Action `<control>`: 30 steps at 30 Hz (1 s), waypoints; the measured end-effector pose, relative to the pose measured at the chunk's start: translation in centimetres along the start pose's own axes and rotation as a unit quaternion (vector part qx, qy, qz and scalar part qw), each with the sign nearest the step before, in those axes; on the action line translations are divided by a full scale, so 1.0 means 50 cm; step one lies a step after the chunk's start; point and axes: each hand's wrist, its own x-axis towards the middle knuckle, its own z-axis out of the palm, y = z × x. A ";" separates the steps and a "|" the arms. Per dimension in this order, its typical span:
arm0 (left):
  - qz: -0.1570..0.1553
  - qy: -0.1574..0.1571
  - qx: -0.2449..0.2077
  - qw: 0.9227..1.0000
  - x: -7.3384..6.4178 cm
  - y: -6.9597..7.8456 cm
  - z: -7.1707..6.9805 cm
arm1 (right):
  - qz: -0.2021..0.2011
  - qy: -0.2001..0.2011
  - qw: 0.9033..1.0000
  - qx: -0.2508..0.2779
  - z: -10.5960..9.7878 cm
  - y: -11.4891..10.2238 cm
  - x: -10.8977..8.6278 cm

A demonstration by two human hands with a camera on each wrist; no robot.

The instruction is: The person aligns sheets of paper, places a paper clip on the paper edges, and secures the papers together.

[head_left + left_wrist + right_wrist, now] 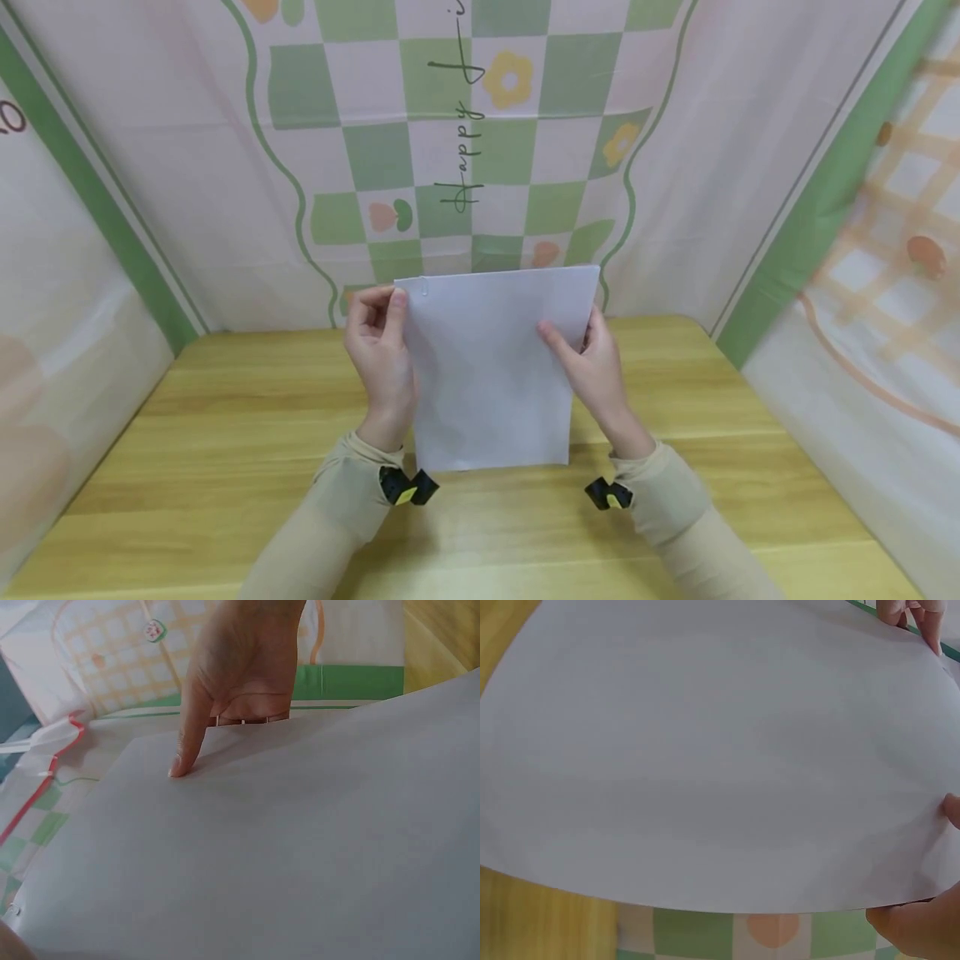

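A white sheaf of paper (491,375) is held up, tilted, above the wooden table, its blank face toward the head camera. A small paper clip (424,287) sits on its top edge near the left corner. The left hand (382,350) pinches that upper left corner, thumb in front and fingers curled behind. On the right edge, the right hand (596,367) grips the paper with its thumb on the front; its other fingers are mostly hidden behind. In the left wrist view, the right thumb (187,746) presses on the paper's face. How many sheets there are, I cannot tell.
The wooden table (225,467) lies beneath the hands. A printed cloth (480,150) with green checks and flowers hangs behind it, and more cloth covers both sides. Small black devices (405,486) are strapped on both wrists.
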 end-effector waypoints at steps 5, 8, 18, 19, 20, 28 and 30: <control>0.000 0.004 -0.001 1.000 0.000 0.003 0.000 | 0.008 -0.022 1.000 0.009 0.000 0.015 -0.003; -0.002 0.004 0.001 1.000 0.001 0.003 -0.002 | 0.015 -0.037 0.999 0.009 -0.001 0.023 -0.005; -0.001 0.007 -0.003 1.000 0.004 0.004 -0.003 | 0.071 -0.087 0.994 0.020 -0.007 0.038 -0.015; -0.001 0.008 -0.002 1.000 0.004 0.004 -0.003 | 0.073 -0.092 0.993 0.020 -0.008 0.040 -0.015; 0.000 0.009 -0.002 1.000 0.004 0.004 -0.003 | 0.075 -0.096 0.992 0.019 -0.008 0.041 -0.016; 0.004 0.007 0.005 1.000 0.006 0.005 -0.003 | 0.075 -0.098 0.992 0.018 -0.010 0.044 -0.017; 0.005 0.008 0.004 1.000 0.006 0.004 -0.004 | 0.079 -0.093 0.992 0.017 -0.009 0.044 -0.018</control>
